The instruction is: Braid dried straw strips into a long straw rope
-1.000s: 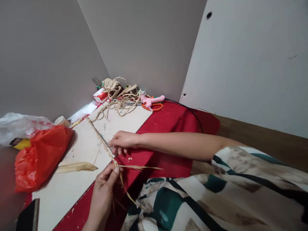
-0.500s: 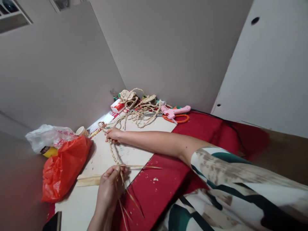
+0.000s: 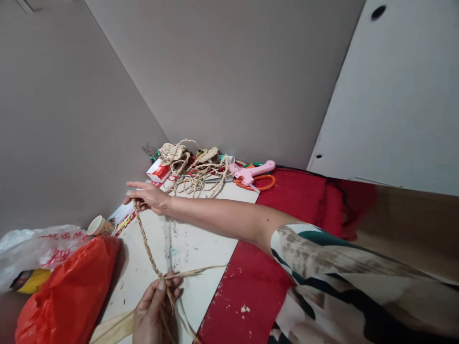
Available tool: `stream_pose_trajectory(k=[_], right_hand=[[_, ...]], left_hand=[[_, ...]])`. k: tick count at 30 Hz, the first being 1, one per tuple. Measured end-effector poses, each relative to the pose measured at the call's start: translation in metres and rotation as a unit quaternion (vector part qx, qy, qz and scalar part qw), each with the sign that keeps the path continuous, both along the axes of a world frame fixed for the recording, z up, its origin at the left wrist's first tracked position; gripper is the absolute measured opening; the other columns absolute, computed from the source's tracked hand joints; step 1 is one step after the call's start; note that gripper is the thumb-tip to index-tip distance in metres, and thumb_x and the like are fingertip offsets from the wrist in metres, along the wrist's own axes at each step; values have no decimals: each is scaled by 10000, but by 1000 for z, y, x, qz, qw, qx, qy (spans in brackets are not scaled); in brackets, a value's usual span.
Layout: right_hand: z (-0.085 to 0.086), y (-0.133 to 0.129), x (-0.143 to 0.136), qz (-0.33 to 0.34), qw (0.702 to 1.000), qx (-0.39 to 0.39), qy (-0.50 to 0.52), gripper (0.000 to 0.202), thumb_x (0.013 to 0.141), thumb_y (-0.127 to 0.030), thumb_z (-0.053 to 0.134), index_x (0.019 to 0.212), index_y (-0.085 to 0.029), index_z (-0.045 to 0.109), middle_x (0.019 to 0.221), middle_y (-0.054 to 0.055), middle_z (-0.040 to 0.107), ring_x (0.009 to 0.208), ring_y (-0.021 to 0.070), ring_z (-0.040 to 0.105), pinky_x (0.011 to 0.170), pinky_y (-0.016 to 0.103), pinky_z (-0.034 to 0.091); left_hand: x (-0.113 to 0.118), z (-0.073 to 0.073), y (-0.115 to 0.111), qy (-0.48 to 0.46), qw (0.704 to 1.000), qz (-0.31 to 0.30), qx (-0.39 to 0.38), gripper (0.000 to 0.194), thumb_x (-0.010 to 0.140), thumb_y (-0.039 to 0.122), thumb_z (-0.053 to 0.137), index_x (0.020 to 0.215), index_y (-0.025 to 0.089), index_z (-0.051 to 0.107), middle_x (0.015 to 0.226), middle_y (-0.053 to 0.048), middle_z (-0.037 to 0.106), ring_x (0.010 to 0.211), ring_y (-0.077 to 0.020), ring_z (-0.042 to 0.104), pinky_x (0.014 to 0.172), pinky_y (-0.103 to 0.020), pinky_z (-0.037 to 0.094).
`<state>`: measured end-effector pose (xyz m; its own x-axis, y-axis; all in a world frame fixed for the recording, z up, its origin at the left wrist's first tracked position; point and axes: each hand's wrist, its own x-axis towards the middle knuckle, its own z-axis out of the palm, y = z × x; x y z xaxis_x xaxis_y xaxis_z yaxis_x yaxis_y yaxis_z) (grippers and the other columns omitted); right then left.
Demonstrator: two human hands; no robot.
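A braided straw cord stretches between my two hands above the white board. My left hand pinches its lower end, where several loose straw strands fan out to the right and downward. At the cord's upper end is my right hand, some fingers stretched out and others curled at the cord. Flat straw strips lie beside my left wrist. Behind my right forearm, a tangle of straw rope rests on the board.
An orange-red bag, a clear plastic bag and a paper cup stand at the left. A pink glue gun, orange-handled scissors and a red-white box lie at the back. Red cloth covers the right side.
My right hand has moved up and left along with the cord, its fingers more spread. The braid between my hands looks longer and tauter. The view has shifted.
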<state>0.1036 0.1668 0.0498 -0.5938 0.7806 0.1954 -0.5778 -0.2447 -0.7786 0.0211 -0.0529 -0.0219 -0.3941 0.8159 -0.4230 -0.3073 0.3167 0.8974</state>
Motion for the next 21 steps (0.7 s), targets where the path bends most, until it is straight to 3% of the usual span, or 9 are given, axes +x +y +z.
stream_pose_trajectory(k=[4, 9, 13, 15, 17, 19, 21], right_hand=[[16, 1, 13, -4, 997, 47, 57, 611, 848, -234, 606, 1408, -206, 363, 997, 21, 699, 620, 60, 472, 482, 140, 411], [29, 13, 30, -138, 985, 106, -3, 428, 907, -221, 509, 1330, -201, 450, 1125, 45, 671, 753, 69, 513, 529, 135, 416], [43, 25, 47, -230, 944, 226, -66, 351, 939, -186, 402, 1280, -177, 486, 1130, 55, 670, 878, 87, 562, 682, 175, 465], [45, 33, 56, -293, 896, 304, -141, 400, 903, -116, 411, 1293, -167, 488, 1114, 55, 677, 950, 110, 574, 821, 227, 467], [43, 43, 63, -370, 819, 364, -243, 470, 845, -67, 451, 1301, -162, 509, 1091, 60, 681, 999, 151, 574, 910, 286, 439], [36, 53, 67, -425, 746, 385, -339, 452, 828, -89, 474, 1263, -167, 569, 1039, 76, 686, 1000, 198, 574, 905, 330, 434], [29, 61, 70, -448, 698, 392, -398, 391, 847, -136, 473, 1204, -185, 626, 993, 84, 686, 985, 223, 574, 875, 345, 437]], left_hand=[[9, 4, -3, 16, 999, 28, 8, 272, 580, 316, 855, 767, 152, 745, 888, -92, 754, 804, -183, 699, 759, -250, 553], [12, 11, -12, -17, 997, 52, 47, 158, 640, 262, 818, 746, 188, 726, 944, -36, 752, 803, -153, 697, 803, -249, 558], [1, 22, -14, -13, 994, 99, 53, 59, 691, 227, 761, 731, 190, 738, 1058, -33, 742, 961, -183, 686, 840, -231, 552], [-15, 27, -14, -6, 993, 103, 54, 81, 679, 214, 757, 752, 179, 753, 1115, -52, 728, 1070, -225, 651, 841, -231, 555], [-38, 30, -16, -8, 994, 87, 68, 169, 645, 232, 772, 809, 191, 763, 1157, -51, 715, 1134, -265, 618, 841, -259, 567], [-66, 33, -20, -10, 993, 82, 87, 245, 617, 257, 777, 859, 215, 766, 1145, -43, 721, 1157, -297, 602, 836, -296, 581], [-91, 38, -25, 12, 992, 62, 113, 266, 700, 300, 725, 959, 245, 755, 1172, -37, 710, 1216, -288, 559, 897, -314, 558]])
